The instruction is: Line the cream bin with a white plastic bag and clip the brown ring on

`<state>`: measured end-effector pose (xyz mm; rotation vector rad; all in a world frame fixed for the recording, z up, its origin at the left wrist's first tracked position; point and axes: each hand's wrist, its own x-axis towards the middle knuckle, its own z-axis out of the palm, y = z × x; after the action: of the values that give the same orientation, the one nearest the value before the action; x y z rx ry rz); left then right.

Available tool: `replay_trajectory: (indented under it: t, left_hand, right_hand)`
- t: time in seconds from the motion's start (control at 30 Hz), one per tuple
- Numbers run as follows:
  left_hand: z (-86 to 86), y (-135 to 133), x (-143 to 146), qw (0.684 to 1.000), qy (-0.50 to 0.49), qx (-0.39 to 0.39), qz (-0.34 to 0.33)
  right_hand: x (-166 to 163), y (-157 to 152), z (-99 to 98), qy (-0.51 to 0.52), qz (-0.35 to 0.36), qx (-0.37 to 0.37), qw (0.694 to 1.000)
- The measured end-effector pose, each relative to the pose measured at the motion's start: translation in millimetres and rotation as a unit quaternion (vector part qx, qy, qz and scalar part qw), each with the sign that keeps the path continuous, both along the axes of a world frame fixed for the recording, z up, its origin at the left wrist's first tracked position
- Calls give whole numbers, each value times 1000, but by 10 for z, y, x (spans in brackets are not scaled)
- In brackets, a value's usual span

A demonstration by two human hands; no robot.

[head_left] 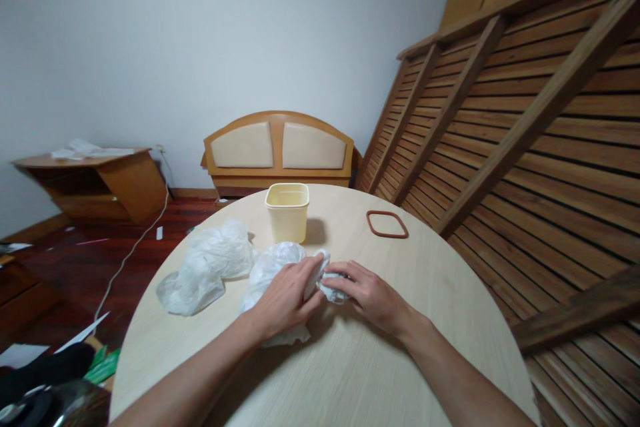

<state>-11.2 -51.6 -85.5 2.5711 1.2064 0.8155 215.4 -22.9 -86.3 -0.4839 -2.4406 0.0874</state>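
Observation:
My left hand [285,297] and my right hand [367,293] meet at the middle of a round pale wooden table [350,373]. Both are closed on the same white plastic bag [273,267], pinching its bunched end between them. The rest of that bag lies crumpled under and behind my left hand. A second white plastic bag [205,267] lies loose to the left, apart from my hands. Just behind the hands stands an open yellow plastic container [287,212], upright. A brown rectangular ring [387,224], like a seal, lies flat to its right.
A slatted wooden bed frame [525,120] leans at the right, close to the table's edge. A padded headboard [278,150] stands against the far wall. A low wooden shelf [95,183] sits at the left, with a white cable and paper scraps on the dark floor.

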Motion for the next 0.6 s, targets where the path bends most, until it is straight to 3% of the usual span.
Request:
replay_trajectory:
  t: [0.3, 0.47, 0.6]
  left_hand:
    - [53, 22, 30, 997, -17, -68, -22]
    - [27, 66, 41, 995, -50, -86, 10]
    - [28, 74, 45, 993, -44, -98, 52]
  right_hand:
    - [37, 0, 13, 74, 46, -56, 995]
    - [45, -20, 13, 78, 61, -67, 993]
    - [21, -29, 20, 64, 50, -27, 996]
